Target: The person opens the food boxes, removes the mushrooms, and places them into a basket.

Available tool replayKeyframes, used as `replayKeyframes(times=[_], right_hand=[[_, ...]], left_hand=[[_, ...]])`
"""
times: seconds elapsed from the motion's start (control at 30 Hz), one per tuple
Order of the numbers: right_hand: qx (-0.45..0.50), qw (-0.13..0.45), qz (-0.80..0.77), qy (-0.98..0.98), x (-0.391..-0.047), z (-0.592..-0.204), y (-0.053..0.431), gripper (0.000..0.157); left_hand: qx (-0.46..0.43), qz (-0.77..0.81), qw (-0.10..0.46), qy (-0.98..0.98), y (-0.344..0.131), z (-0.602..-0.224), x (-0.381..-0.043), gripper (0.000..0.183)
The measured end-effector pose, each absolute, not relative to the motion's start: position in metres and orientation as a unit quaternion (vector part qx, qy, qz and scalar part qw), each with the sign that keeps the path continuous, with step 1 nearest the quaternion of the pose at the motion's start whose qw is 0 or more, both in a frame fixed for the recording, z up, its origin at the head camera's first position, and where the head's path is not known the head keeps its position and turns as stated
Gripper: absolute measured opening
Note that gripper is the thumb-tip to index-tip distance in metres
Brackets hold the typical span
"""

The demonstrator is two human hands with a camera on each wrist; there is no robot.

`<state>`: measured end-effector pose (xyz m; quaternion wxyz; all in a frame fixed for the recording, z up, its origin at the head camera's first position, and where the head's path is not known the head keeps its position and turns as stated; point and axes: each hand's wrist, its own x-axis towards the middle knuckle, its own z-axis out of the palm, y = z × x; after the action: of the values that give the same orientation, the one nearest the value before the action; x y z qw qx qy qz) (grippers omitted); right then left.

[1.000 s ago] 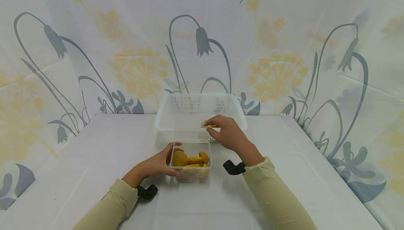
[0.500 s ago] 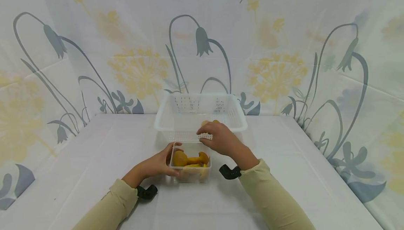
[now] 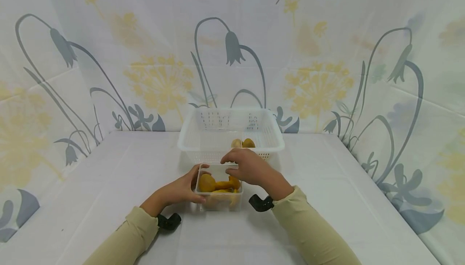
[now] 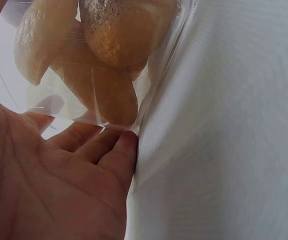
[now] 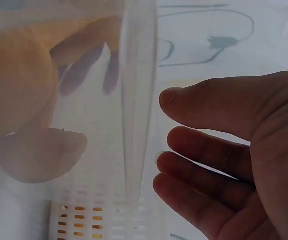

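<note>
We see that the right hand [image 3: 250, 169] has come back from the basket [image 3: 203, 149] to the far right corner of the clear box [image 3: 221, 193]. Its thumb and fingers are parted around nothing; whether they touch the rim, we can't quite tell. That uncovers the mushrooms [image 3: 248, 143] in the basket and, we judge, frees this hand. The left hand [image 3: 185, 187] grips the box's left side, with yellow mushrooms [image 3: 207, 183] inside.
</note>
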<state>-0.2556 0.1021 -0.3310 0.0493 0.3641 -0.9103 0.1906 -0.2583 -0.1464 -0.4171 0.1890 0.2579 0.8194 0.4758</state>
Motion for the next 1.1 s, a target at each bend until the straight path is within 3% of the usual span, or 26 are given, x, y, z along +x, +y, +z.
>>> replayKeyframes(times=[0.6, 1.1], right_hand=[[0.366, -0.015, 0.101, -0.925, -0.244, -0.335, 0.09, 0.024], [0.366, -0.008, 0.051, -0.929, -0.244, -0.344, 0.083, 0.022]], left_hand=[[0.255, 0.476, 0.19, 0.82, -0.146, -0.416, -0.255, 0.096], [0.251, 0.464, 0.185, 0.829, -0.146, -0.413, -0.255, 0.097]])
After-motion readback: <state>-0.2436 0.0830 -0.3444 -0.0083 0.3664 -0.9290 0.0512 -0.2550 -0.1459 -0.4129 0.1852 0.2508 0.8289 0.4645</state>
